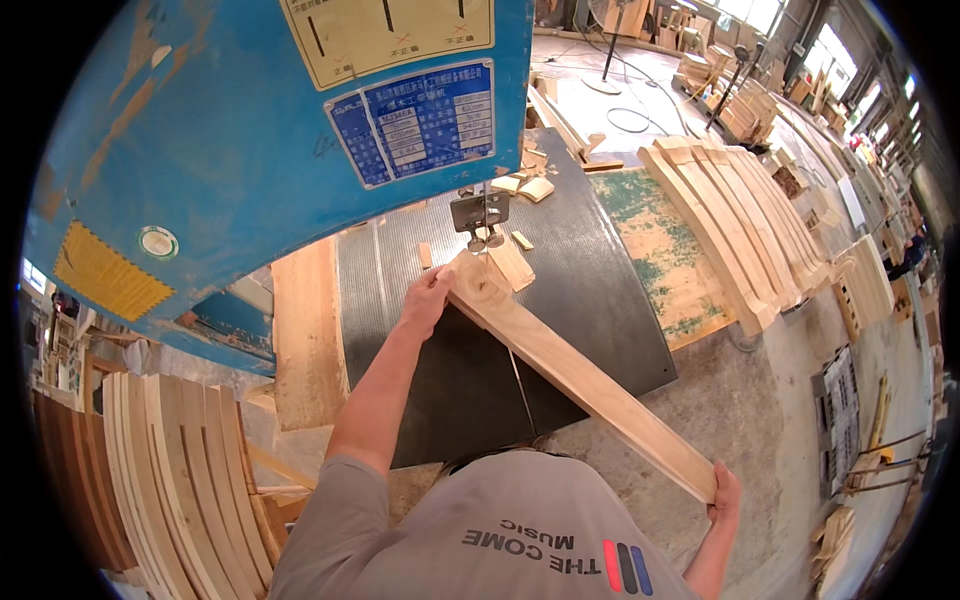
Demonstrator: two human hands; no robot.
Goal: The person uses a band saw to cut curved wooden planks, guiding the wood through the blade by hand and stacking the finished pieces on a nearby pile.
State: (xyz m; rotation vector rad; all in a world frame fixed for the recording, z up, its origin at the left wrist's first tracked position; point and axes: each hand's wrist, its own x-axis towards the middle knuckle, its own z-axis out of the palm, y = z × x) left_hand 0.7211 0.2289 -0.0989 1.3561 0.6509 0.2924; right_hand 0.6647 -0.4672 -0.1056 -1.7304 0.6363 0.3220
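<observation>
A long, pale wooden board (pixel 590 380) with a knot near its far end lies slantwise over the dark metal table (pixel 420 410) of a band saw. Its far end is close to the thin blade, just below the blade guide (pixel 480 212); whether wood and blade touch I cannot tell. Around the board's far left edge, my left hand (pixel 428 302) is closed. My right hand (pixel 726 492) grips the near end, out past the table's front right edge. Beside the far end lies a pale wooden offcut (pixel 512 266).
The saw's blue housing (pixel 230 120) overhangs the table at the upper left. Shaped boards stand in a stack (pixel 180 470) at lower left. More shaped boards (pixel 725 225) rest on a worn green panel (pixel 650 250) to the right. Small scraps (pixel 537 189) lie behind the blade.
</observation>
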